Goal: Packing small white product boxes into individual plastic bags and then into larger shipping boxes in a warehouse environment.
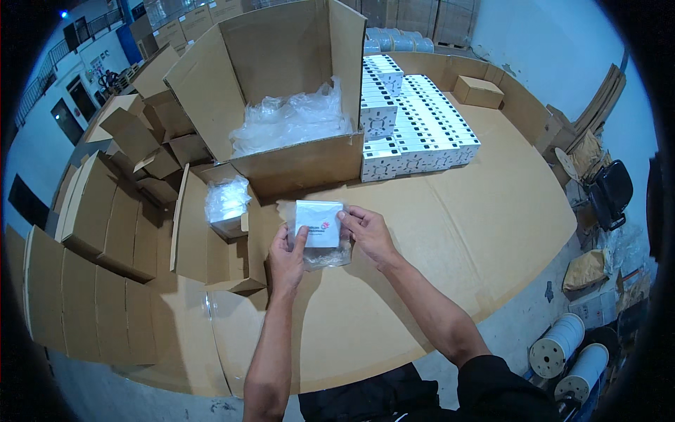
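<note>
Both hands hold a flat white square packet (322,224) with a small red mark on its face. A clear plastic bag (329,258) shows around and below it; whether the packet lies inside the bag or on top of it, I cannot tell. My left hand (287,261) is closed on the lower left side, thumb on the face. At the upper right edge, my right hand (368,234) pinches the packet. Just left of my hands stands an open cardboard box (193,243) with plastic-wrapped items (228,200) in its far part.
Behind it, a large open carton (302,167) holds clear plastic bags (295,119). Rows of small white boxes (429,119) are stacked to its right. Several cardboard boxes (105,225) crowd the left side. A small closed carton (478,91) sits at the table's far right.
</note>
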{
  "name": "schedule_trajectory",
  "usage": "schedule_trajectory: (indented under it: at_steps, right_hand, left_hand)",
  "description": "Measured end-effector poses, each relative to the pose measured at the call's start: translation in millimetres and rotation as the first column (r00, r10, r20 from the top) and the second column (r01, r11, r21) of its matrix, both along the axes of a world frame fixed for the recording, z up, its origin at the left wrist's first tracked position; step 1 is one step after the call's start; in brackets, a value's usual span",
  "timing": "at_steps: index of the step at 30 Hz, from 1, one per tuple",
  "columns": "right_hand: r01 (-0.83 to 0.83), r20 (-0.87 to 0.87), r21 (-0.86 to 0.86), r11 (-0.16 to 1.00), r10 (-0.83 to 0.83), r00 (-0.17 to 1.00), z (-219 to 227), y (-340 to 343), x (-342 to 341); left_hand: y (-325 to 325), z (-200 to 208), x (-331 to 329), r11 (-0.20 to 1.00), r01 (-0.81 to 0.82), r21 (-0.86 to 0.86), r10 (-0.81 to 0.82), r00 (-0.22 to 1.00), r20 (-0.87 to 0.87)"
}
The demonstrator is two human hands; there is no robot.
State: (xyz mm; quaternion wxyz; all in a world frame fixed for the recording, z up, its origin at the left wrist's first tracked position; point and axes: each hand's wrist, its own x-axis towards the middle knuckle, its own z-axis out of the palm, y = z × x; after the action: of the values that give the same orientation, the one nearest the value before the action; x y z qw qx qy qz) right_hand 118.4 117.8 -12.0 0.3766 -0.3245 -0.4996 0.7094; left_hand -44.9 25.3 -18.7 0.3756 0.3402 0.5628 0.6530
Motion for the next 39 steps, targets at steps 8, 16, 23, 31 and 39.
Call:
schedule_trajectory:
  at_steps: [8, 16, 23, 31, 39]
  right_hand:
    - [0.031, -0.291, -0.202, 0.979, -0.091, 0.953, -5.2, -12.0, -7.8]
    - [-0.013, -0.411, -0.105, 0.994, -0.031, 0.911, 8.2, -13.1, -5.5]
    - [-0.010, -0.364, 0.057, 0.998, 0.030, 0.931, 16.1, -11.5, 4.3]
    - [0.012, -0.241, 0.168, 0.986, 0.029, 0.970, 19.4, -12.0, 1.0]
    - [-0.143, 0.036, 0.256, 0.956, 0.139, 0.990, 19.1, -12.3, 3.5]
  left_hand:
    - [-2.1, 2.1, 0.4, 1.000, 0.001, -0.015, -0.002, 0.999, -0.033]
    - [0.5, -1.7, -4.9, 0.985, -0.084, 0.148, 0.064, 0.989, 0.134]
    - [-2.7, 2.5, -7.1, 0.950, 0.012, 0.311, -0.071, 0.981, 0.179]
    - [-2.1, 11.6, -3.8, 0.946, -0.026, 0.324, -0.063, 0.964, 0.260]
    - [-6.3, 7.3, -11.1, 0.981, 0.142, 0.131, -0.154, 0.984, 0.087]
